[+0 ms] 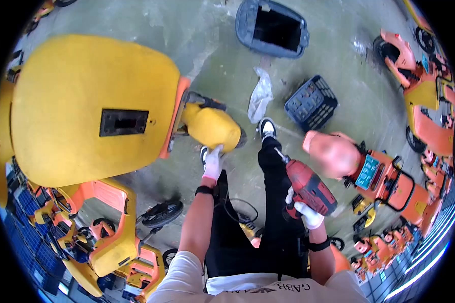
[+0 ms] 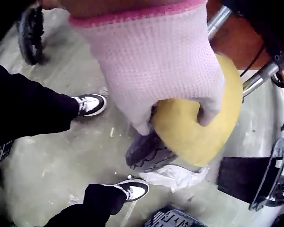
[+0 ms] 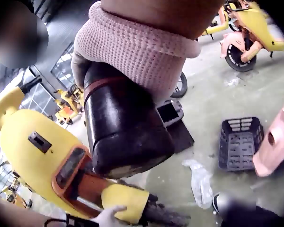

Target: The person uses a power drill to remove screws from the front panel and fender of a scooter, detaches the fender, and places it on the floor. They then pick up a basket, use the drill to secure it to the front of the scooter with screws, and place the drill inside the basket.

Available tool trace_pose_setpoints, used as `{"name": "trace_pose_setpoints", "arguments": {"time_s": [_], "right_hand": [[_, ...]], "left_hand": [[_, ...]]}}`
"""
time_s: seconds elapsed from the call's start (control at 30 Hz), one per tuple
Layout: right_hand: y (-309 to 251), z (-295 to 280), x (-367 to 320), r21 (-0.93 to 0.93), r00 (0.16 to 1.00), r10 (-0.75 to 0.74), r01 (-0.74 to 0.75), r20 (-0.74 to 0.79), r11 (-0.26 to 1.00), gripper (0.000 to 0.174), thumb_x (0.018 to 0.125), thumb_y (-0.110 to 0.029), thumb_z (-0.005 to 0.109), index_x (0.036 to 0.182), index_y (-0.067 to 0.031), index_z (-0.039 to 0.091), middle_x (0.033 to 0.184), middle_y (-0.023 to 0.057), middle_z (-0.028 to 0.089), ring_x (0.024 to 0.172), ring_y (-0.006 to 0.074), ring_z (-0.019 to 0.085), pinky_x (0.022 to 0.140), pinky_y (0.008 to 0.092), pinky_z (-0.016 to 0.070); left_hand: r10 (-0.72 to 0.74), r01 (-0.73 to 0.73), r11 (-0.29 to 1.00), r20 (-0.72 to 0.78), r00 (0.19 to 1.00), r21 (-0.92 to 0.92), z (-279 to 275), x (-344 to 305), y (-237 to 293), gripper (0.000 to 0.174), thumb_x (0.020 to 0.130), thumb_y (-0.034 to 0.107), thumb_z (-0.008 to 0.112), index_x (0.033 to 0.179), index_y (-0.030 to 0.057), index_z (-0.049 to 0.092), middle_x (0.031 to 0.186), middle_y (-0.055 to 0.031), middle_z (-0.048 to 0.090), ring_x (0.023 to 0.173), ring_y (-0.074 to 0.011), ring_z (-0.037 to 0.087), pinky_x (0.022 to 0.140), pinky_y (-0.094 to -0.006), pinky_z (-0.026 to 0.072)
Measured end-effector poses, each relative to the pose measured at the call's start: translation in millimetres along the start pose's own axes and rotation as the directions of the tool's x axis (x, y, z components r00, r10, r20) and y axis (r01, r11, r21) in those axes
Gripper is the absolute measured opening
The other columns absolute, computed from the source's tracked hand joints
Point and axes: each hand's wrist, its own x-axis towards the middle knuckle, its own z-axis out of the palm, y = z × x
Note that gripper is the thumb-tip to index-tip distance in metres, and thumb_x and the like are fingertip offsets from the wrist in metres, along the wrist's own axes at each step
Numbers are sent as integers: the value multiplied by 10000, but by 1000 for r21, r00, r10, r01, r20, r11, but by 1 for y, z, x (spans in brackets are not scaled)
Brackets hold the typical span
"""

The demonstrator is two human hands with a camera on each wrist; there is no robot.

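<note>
My left hand (image 1: 213, 164), in a white-pink knit glove, grips the edge of a yellow front fender (image 1: 215, 126) on a scooter. In the left wrist view its thumb and fingers bend over the fender (image 2: 194, 137), with the black tyre (image 2: 149, 151) below. The scooter's big yellow front shell (image 1: 81, 96) has a black rectangular bracket (image 1: 124, 122) and looms at the left of the head view. My gloved right hand (image 1: 309, 214) holds a red and black power drill (image 1: 308, 184), its bit pointing forward. The right wrist view shows the drill's black battery end (image 3: 128, 127) under that hand.
On the green floor ahead lie a dark plastic tub (image 1: 245, 33), a white plastic bag (image 1: 260, 96) and a black crate (image 1: 313, 103). An orange scooter (image 1: 384, 184) stands close at right. More scooters (image 1: 111, 242) and a loose-looking wheel (image 1: 162, 213) are at left.
</note>
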Motion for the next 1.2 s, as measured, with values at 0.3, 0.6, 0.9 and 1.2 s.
{"name": "trace_pose_setpoints", "arguments": {"time_s": [0.3, 0.6, 0.9, 1.2], "right_hand": [[141, 104, -15, -53, 994, -11, 5, -105, 999, 339, 760, 32, 604, 1088, -15, 533, 984, 72, 593, 857, 163, 596, 782, 295, 474], [192, 171, 35, -492, 999, -17, 32, 34, 870, 738, 707, -115, 652, 1341, -44, 280, 1113, 161, 518, 1031, 270, 536, 855, 367, 461], [274, 186, 88, -979, 993, -95, 88, 72, 186, 641, 625, -194, 708, 1170, 11, 439, 941, 221, 547, 911, 378, 554, 812, 425, 452], [329, 200, 156, -964, 996, 83, -31, -9, 265, 571, 608, -324, 742, 1026, -5, 520, 933, 216, 616, 919, 355, 597, 793, 387, 488]], "left_hand": [[-285, 250, 954, 245, 927, 164, -59, -32, 49, 408, 883, 320, 524, 1155, 22, 467, 1123, -139, 542, 1005, -263, 541, 914, -386, 413], [-218, 275, 957, 400, 890, -91, -83, -92, 70, 452, 896, 380, 461, 1223, 69, 444, 1181, -66, 520, 1027, -207, 533, 912, -358, 425], [-24, -174, 851, 369, 929, 495, -136, -87, 75, 515, 775, 264, 668, 1134, -64, 498, 959, -76, 584, 818, -108, 535, 752, -254, 455], [151, -330, 827, 386, 910, 455, -183, -12, 56, 493, 716, 313, 711, 1003, -61, 569, 798, -96, 607, 709, -134, 553, 676, -285, 469]]}}
